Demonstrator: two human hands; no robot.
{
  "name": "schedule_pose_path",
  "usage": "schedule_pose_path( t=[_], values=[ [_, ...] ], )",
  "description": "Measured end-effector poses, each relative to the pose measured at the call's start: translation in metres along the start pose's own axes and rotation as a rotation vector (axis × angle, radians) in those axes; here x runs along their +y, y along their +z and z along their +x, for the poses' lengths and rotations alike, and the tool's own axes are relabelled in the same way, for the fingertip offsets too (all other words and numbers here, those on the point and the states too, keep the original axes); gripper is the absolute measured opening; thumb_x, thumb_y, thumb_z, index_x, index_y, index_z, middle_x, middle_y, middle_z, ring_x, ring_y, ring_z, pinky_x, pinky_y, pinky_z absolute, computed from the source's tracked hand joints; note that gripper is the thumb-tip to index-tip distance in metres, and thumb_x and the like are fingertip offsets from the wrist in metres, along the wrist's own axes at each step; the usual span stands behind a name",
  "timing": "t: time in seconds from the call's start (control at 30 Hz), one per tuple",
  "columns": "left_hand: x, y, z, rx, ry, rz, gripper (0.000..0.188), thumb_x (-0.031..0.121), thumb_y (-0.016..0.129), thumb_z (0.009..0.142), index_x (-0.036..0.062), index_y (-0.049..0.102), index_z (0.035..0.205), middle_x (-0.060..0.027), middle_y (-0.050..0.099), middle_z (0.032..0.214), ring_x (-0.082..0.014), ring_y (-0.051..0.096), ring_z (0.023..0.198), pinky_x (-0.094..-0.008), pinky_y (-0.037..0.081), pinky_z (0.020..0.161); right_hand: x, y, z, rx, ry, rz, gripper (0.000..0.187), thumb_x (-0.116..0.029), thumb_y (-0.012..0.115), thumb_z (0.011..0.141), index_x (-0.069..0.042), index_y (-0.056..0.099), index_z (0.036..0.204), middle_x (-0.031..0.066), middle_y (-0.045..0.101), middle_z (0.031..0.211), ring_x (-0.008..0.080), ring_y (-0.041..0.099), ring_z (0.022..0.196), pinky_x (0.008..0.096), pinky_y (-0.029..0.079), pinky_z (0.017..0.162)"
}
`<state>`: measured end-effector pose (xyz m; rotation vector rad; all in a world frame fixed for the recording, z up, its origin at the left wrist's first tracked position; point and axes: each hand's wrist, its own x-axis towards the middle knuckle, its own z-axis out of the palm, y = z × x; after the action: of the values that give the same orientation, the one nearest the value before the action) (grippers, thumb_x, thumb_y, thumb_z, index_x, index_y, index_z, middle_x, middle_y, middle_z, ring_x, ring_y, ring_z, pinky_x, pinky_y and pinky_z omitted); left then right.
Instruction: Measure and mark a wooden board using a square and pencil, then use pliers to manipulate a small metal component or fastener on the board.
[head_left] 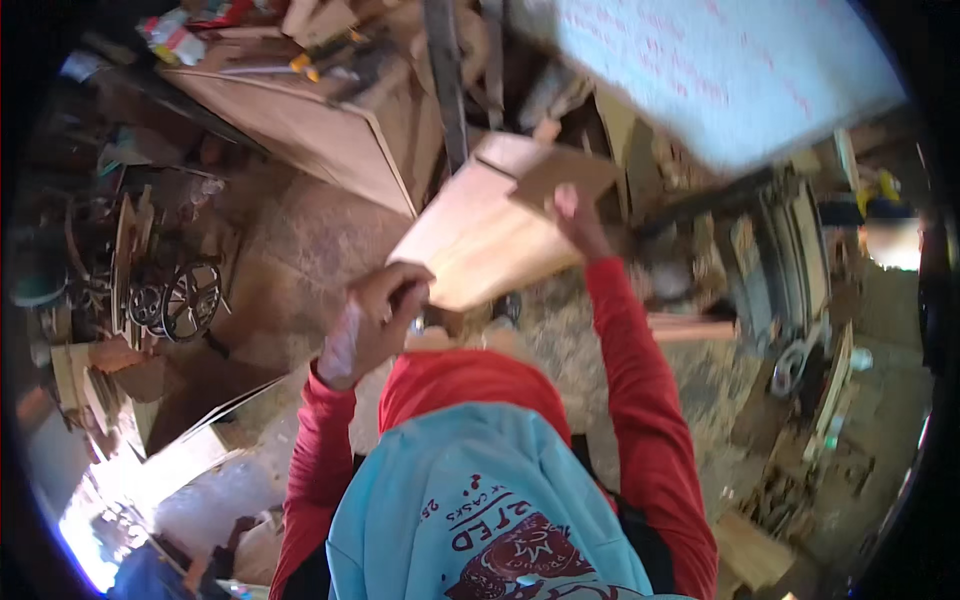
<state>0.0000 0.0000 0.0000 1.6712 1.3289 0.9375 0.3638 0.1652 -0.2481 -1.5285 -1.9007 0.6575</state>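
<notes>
Far left: a spoked metal wheel (190,298) stands among scrap near the dirt floor (300,250). Left of centre: the left hand (375,322), fingers curled shut, grips the near lower corner of a flat wooden board (480,240), which extends up and to the right from it. Centre: the board is held tilted in the air above the floor. Right of centre: the right hand (578,222) closes on the board's far right edge, thumb on top, the board lying to its left. Upper right: a pale blue panel (730,70), blurred.
</notes>
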Motion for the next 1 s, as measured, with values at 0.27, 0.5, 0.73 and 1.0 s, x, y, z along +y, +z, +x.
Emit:
schedule_pose_path(
  t=[0.27,0.5,0.73,1.0],
  values=[
    [0.015,-0.049,0.024,0.297,-0.026,0.258,0.011,0.007,0.064,0.096,0.0000,0.067,0.104,-0.0135,0.068,0.083,-0.0194,0.067,0.071,-0.0322,0.053,0.065,0.028,0.070,0.042,-0.227,0.155,0.014,0.069,-0.042,0.075,0.091,0.000,0.049,0.139,0.0236,0.060,0.137,0.0361,0.062,0.123,0.0467,0.052,0.102],
    [-0.006,-0.131,0.115,0.475,0.059,0.488,0.017,0.016,0.065,0.098,0.0015,0.068,0.106,-0.0160,0.068,0.085,-0.0239,0.068,0.077,-0.0345,0.053,0.069,0.037,0.097,0.040,-0.373,0.064,-0.110,0.035,-0.039,0.069,0.091,-0.006,0.063,0.102,0.0150,0.070,0.094,0.0344,0.069,0.088,0.0446,0.054,0.079],
    [-0.066,-0.163,0.226,0.429,0.354,1.158,0.021,0.017,0.062,0.101,0.0051,0.067,0.117,-0.0151,0.070,0.110,-0.0308,0.068,0.102,-0.0398,0.053,0.092,0.009,0.082,0.035,-0.304,-0.044,-0.099,0.027,-0.023,0.070,0.092,-0.002,0.056,0.084,0.0181,0.061,0.075,0.0334,0.061,0.069,0.0439,0.047,0.064],
    [-0.064,-0.177,0.276,-0.073,0.114,1.018,0.047,0.034,0.066,0.088,-0.0042,0.064,0.117,-0.0307,0.070,0.106,-0.0497,0.068,0.098,-0.0537,0.055,0.086,-0.005,0.072,0.030,-0.323,0.059,-0.069,0.027,-0.031,0.067,0.095,-0.004,0.067,0.099,0.0208,0.070,0.094,0.0424,0.066,0.090,0.0481,0.051,0.081]
  ],
)
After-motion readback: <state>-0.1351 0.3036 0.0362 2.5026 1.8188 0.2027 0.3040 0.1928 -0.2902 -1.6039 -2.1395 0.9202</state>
